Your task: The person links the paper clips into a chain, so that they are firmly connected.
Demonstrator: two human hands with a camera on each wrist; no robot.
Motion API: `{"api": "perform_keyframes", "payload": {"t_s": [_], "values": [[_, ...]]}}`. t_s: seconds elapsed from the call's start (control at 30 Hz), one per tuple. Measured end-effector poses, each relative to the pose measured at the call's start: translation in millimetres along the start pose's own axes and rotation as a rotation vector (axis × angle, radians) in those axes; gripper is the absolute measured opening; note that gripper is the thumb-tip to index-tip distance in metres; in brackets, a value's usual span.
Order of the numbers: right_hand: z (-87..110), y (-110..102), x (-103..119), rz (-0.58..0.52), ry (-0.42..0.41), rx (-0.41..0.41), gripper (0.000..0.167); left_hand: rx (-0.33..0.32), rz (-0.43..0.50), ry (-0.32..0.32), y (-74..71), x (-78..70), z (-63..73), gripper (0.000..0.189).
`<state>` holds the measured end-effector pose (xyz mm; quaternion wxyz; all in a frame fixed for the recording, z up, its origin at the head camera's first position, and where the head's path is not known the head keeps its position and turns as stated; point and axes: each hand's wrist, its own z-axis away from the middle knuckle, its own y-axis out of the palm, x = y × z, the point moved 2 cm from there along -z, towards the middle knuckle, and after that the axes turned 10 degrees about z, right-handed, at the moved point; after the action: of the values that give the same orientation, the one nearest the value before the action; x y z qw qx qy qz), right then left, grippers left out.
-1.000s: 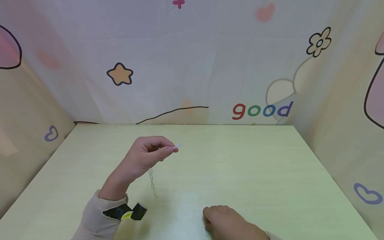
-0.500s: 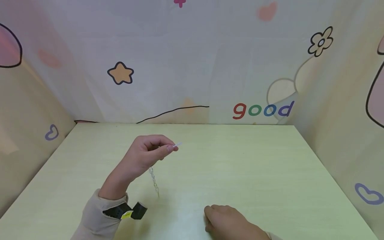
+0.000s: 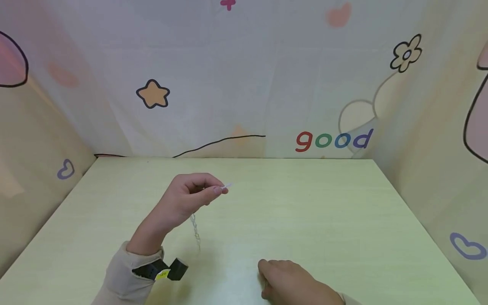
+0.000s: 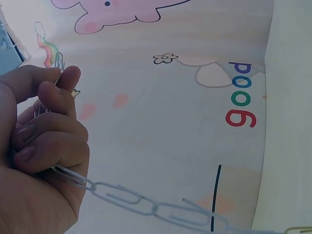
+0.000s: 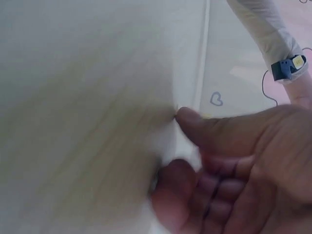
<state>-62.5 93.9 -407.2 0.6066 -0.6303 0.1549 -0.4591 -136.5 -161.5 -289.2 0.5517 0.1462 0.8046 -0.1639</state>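
Observation:
My left hand (image 3: 192,197) pinches a pale paper clip (image 3: 226,186) between thumb and index finger, raised above the table. From its curled fingers hangs a chain of linked paper clips (image 3: 195,231). In the left wrist view the pinched clip stands at the fingertips, and the chain (image 4: 124,196) runs down to a yellowish clip (image 4: 298,229) at the corner. My right hand (image 3: 291,281) is low at the table's near side, its fingers bent. Seen from the right wrist, its thumb (image 5: 195,122) and fingertips are apart, close to the tabletop; blur hides whether they hold anything.
The pale table (image 3: 324,220) is bounded by a printed cloth backdrop (image 3: 244,84) at the back and both sides. A black wrist camera (image 3: 177,269) is strapped over the left sleeve.
The hanging paper clip chain sways slightly to the right, then back a little. Both hands stay nearly in place. A small glint below the right hand no longer shows.

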Motion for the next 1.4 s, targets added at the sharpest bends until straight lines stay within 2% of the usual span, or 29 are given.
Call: {"api": "perform_keyframes", "payload": {"t_s": [0.1,0.17,0.27,0.33,0.47,0.53,0.6,0.77,0.93,1.1,1.27,1.4], "values": [[-3.1,-4.6,-1.7,-0.105,-0.033,0.033,0.026,0.015,0.011,0.010,2.3,0.2,0.0,0.011],[-5.1,-10.7,-4.4,-0.173,-0.082,0.016,0.027,0.026,0.011,0.022,3.7,0.3,-0.5,0.011],[-6.9,-25.7,-7.8,-0.273,-0.158,-0.063,0.024,0.029,0.004,0.025,4.9,-0.1,-1.2,0.011],[-6.4,-39.4,-9.5,-0.341,-0.201,-0.143,0.020,0.024,-0.013,0.019,5.0,-1.1,-1.0,0.011],[-5.6,-71.6,-10.6,-0.557,-0.216,-0.267,0.009,-0.001,-0.059,0.013,5.8,-5.4,-1.0,0.009],[-5.7,-88.2,-10.9,-0.657,-0.231,-0.340,0.008,-0.007,-0.077,0.018,8.3,-8.7,-2.7,0.008],[-7.4,-103.5,-9.8,-0.709,-0.265,-0.406,0.012,-0.007,-0.088,0.035,11.7,-13.2,-5.8,0.008],[-16.0,-133.2,-3.3,-0.712,-0.358,-0.541,0.020,-0.006,-0.099,0.083,21.4,-25.3,-17.9,0.008],[-25.1,-152.1,2.9,-0.742,-0.462,-0.661,0.022,-0.014,-0.122,0.104,28.9,-34.2,-28.2,0.008],[-31.1,-156.7,6.7,-0.787,-0.533,-0.734,0.019,-0.042,-0.166,0.135,33.7,-29.8,-29.2,0.008],[-33.8,-154.3,8.8,-0.752,-0.531,-0.772,0.017,-0.039,-0.211,0.199,39.1,-27.4,-31.8,0.011],[-36.4,-150.9,9.0,-0.728,-0.522,-0.803,0.017,-0.029,-0.227,0.226,43.7,-26.5,-35.3,0.013]]}}
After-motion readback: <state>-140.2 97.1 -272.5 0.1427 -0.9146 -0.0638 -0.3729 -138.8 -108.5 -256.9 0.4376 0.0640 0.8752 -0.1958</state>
